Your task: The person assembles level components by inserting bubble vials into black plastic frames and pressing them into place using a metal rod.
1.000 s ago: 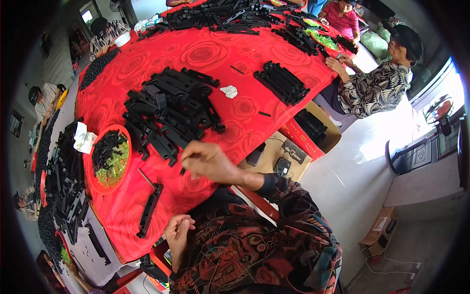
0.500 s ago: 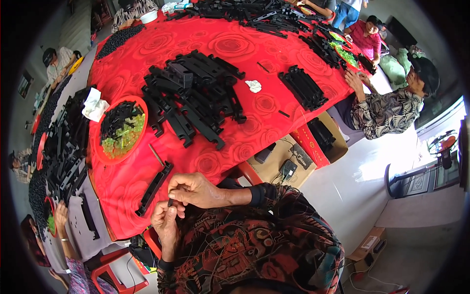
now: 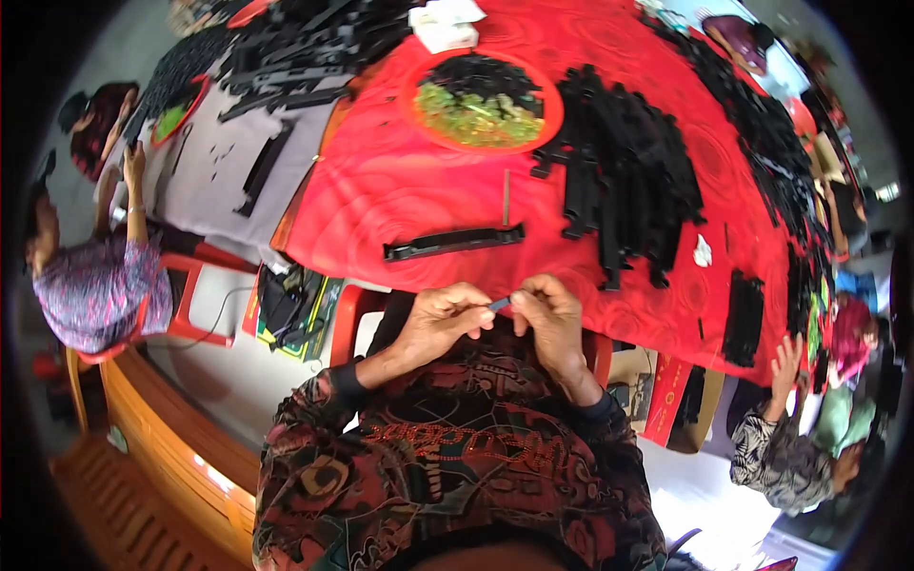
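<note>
**A:** What have I got in the hands right now?

**B:** Both are up close to my chest, just short of the near edge of the red table (image 3: 400, 190). My left hand (image 3: 440, 319) and right hand (image 3: 547, 319) are each pinched shut on one small dark-blue piece (image 3: 500, 304), held between the fingertips of both, so it sits right under my eyes where I can work on something that tiny.

**A:** And the rest?

**B:** A long black strip (image 3: 455, 242) lies flat on the cloth just beyond my hands, within easy reach. A thin rod (image 3: 506, 197) lies past it. Farther off is a red bowl (image 3: 550, 109) holding black and green bits, and to its right a big heap of black strips (image 3: 624, 171).

**A:** Anyone else?

**B:** A person in a patterned top (image 3: 90, 290) sits at far left, another's hand (image 3: 786, 357) rests at the right edge.
</note>
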Motion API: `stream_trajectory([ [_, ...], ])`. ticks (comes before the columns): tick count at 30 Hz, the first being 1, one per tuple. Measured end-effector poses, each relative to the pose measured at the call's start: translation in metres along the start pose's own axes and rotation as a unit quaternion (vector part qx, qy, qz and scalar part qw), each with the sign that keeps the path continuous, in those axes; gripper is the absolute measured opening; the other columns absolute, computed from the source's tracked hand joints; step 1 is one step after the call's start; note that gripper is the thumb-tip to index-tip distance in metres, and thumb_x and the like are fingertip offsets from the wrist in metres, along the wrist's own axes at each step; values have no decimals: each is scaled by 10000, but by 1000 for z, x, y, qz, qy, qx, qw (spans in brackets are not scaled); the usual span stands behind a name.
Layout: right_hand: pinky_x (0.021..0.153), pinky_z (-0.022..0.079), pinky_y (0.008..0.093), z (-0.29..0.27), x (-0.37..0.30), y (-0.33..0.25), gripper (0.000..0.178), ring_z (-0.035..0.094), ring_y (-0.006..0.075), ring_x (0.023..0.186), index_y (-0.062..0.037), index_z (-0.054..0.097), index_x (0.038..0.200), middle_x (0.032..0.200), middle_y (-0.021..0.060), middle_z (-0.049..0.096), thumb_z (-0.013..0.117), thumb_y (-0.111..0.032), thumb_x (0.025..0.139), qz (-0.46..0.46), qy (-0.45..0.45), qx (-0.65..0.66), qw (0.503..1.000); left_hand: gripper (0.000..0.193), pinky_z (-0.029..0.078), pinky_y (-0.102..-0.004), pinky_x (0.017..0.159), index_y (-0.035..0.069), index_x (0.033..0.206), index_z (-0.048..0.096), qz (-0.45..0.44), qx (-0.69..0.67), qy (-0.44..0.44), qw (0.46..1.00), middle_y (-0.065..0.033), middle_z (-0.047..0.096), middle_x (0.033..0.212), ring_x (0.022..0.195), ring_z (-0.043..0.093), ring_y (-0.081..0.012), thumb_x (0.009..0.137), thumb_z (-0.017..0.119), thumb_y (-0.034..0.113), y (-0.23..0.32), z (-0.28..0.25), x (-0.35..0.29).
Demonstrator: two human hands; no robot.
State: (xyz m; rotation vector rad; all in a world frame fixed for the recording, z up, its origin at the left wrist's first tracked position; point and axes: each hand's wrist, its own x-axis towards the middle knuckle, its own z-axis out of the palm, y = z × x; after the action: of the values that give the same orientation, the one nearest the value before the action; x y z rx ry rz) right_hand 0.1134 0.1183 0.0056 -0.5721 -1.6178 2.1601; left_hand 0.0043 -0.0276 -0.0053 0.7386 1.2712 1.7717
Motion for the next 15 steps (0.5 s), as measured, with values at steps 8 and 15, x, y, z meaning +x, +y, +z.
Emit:
stream_trajectory([
  [8, 580, 396, 178, -1, 23, -10, 76, 469, 26, 625, -8, 608, 826, 718, -32, 557, 681, 0, 810, -75, 37, -120, 989, 219, 495, -331, 644, 24, 984, 627, 254, 463, 104, 843, -118, 618, 808, 738, 615, -264, 815, 693, 147, 30, -51, -2],
  [15, 821, 399, 278, 17, 73, 5, 98, 513, 145, 876, -10, 620, 739, 934, 52, 589, 717, -24, 744, -227, 95, -295, 923, 386, 417, -432, 839, 48, 1084, 583, 228, 617, 145, 739, -128, 572, 1032, 948, 517, -331, 792, 677, 283, 22, -102, 11],
])
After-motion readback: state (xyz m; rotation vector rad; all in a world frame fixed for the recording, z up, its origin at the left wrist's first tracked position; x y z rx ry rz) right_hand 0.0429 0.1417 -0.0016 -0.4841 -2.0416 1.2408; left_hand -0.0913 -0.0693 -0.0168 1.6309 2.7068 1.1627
